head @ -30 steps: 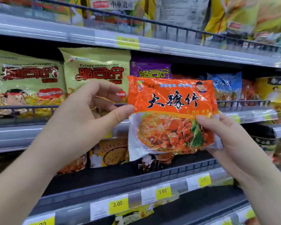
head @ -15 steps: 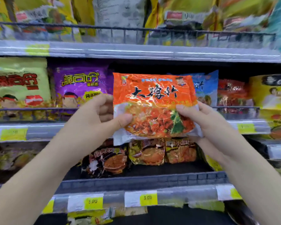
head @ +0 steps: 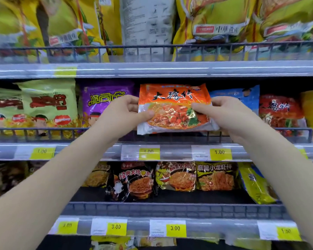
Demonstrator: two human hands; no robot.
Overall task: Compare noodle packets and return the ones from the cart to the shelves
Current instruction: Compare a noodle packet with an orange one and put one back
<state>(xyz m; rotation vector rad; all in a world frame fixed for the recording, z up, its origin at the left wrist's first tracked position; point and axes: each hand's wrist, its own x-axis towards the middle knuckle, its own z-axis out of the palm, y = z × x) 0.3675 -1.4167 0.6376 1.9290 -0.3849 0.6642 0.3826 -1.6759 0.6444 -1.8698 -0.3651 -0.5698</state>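
An orange noodle packet [head: 172, 98] with black characters and a picture of red noodles is held upright at the middle shelf [head: 170, 152], between a purple packet [head: 105, 100] and a blue packet [head: 242, 98]. My left hand [head: 121, 114] pinches its left edge, thumb on the front. My right hand [head: 224, 114] pinches its right edge the same way. The packet's bottom edge hangs just above the shelf's wire rail [head: 43, 132].
Green packets [head: 49, 101] stand left of the purple one; a red packet [head: 278, 112] and a yellow one stand at the right. Large yellow bags [head: 215, 24] fill the top shelf. Dark and yellow packets [head: 175, 175] lie on the lower shelf above yellow price tags [head: 175, 228].
Both hands have carried the orange packet up and away from me toward the middle shelf. The view has shifted right along the shelves and tilted up.
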